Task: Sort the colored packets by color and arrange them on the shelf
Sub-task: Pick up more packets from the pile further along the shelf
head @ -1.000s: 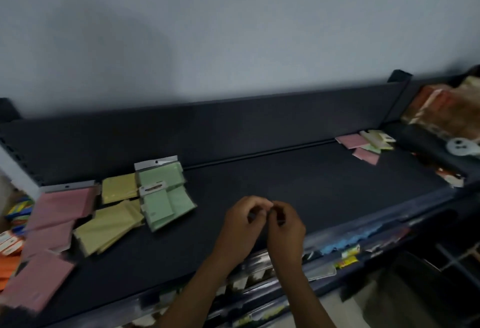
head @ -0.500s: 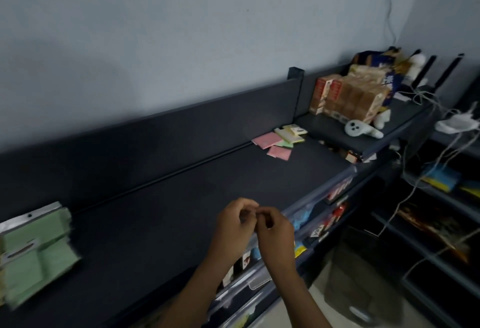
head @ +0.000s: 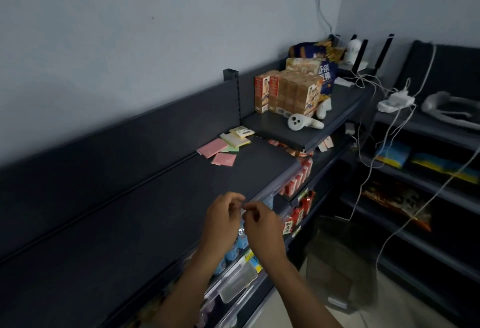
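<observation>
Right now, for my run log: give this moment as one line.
hands: left and right together at shelf front edge, fingertips meeting | held item: cannot tell | unsorted packets: pink, green, yellow, far right end

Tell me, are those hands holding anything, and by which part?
It cannot be told. The left hand and right hand meet fingertip to fingertip above the shelf edge, fingers curled; anything pinched between them is hidden.
</observation>
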A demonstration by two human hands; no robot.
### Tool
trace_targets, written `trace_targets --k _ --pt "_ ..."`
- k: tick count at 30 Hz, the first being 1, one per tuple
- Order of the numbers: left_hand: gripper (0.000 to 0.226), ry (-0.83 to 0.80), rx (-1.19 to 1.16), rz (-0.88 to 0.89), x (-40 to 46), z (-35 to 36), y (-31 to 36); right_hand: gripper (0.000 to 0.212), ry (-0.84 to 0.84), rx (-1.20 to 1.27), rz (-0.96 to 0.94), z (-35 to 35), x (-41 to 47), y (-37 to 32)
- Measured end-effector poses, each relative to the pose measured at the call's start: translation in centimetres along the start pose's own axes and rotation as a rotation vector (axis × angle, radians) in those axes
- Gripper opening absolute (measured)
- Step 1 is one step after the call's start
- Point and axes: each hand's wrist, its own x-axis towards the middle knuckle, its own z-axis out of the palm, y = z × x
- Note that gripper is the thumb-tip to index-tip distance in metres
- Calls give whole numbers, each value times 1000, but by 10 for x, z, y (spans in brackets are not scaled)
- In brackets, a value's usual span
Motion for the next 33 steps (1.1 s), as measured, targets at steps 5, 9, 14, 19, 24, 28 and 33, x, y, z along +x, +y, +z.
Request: trace_targets --k 5,9,14,19,24,28,33 --pt "28 -9 1 2 23 22 3 34 14 -2 -6 -11 23 18" --pt "26 -49 -11 -18 42 40 4 37 29 -25 24 -20 42 36" --pt "27 -75 -31 -5 87 56 -1 27 36 -64 -4 -20 84 47" --pt "26 -91 -22 -25 150 65 -11 19 -3 -106 -73 -13 143 47" --pt "24 -119 -19 -32 207 77 -18 20 -5 -169 -91 -8 203 47" --pt "25 -102 3 -31 236 85 -34 20 -2 -183 -56 3 235 56" --pt "25 -89 51 -75 252 72 -52 23 -51 -168 -34 27 262 59"
